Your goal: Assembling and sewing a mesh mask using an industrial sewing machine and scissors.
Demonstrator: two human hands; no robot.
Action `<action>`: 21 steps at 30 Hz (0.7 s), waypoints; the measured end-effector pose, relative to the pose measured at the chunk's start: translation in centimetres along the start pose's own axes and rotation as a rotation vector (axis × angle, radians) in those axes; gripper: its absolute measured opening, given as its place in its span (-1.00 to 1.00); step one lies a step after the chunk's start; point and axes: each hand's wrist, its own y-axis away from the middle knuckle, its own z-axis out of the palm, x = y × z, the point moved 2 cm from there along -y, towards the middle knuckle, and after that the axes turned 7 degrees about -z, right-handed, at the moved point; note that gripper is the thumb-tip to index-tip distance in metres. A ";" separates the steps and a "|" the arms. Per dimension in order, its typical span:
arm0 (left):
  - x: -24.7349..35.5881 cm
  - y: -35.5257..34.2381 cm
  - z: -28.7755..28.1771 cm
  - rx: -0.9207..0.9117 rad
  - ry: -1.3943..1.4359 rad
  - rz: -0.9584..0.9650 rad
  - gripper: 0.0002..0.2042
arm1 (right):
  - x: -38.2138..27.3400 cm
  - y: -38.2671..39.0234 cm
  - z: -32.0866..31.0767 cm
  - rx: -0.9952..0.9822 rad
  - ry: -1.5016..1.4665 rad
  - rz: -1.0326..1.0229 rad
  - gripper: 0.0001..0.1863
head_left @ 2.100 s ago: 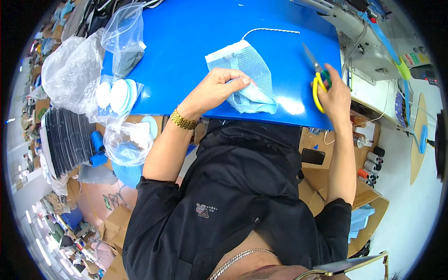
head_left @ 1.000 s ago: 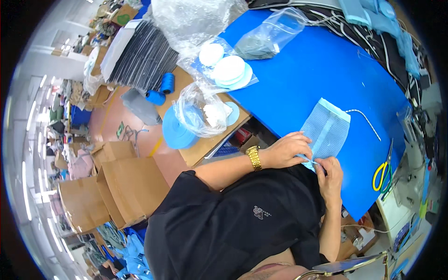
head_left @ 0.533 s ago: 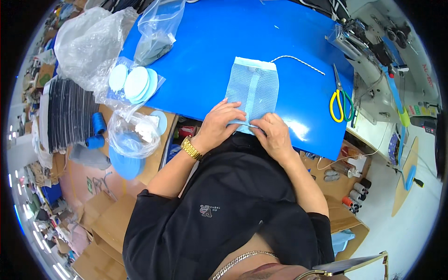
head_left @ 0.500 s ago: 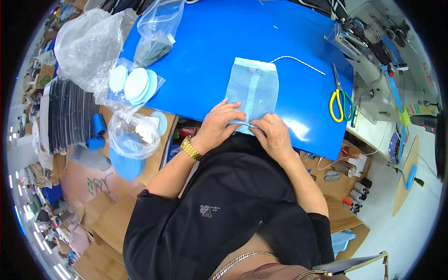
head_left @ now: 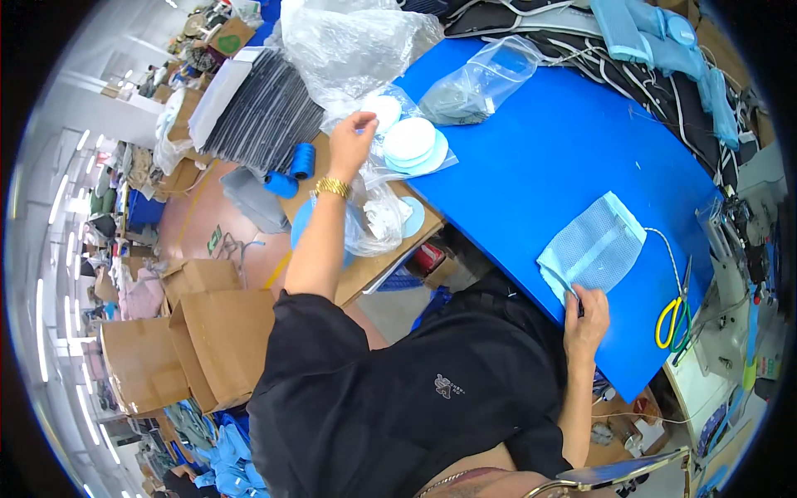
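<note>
A light blue mesh pouch (head_left: 594,247) with a white drawstring lies on the blue table top (head_left: 548,149). My right hand (head_left: 585,319) pinches its near corner at the table's front edge. My left hand (head_left: 353,143), with a gold watch on the wrist, reaches far left to a clear plastic bag holding round white and light blue discs (head_left: 408,145); its fingers close on the bag's edge or a disc, I cannot tell which. Yellow-handled scissors (head_left: 674,314) lie to the right of the pouch.
A second clear bag (head_left: 477,83) lies at the table's back. A crumpled plastic bag (head_left: 349,41), a dark fabric stack (head_left: 257,116), blue thread spools (head_left: 292,170) and cardboard boxes (head_left: 207,340) sit to the left. A sewing machine (head_left: 739,249) stands at right.
My left hand has left the pouch and reached out to the bag of discs at left. My right hand stays on the pouch's near corner. The head has turned left.
</note>
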 end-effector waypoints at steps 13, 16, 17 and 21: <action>-4.8 -6.9 3.9 -0.178 -0.511 -0.315 -0.32 | 0.4 0.1 0.1 0.026 -0.023 0.026 -0.78; -5.5 -7.2 4.6 -0.264 -0.517 -0.392 -0.20 | 0.1 0.3 0.0 0.021 -0.026 0.052 -0.79; -5.6 -7.3 4.7 -0.254 -0.468 -0.431 -0.17 | 0.2 0.3 -0.1 0.024 -0.022 0.053 -0.79; -9.7 -7.6 4.4 -0.159 -0.354 -0.442 -0.27 | 0.2 0.1 0.3 0.028 -0.041 0.035 -0.79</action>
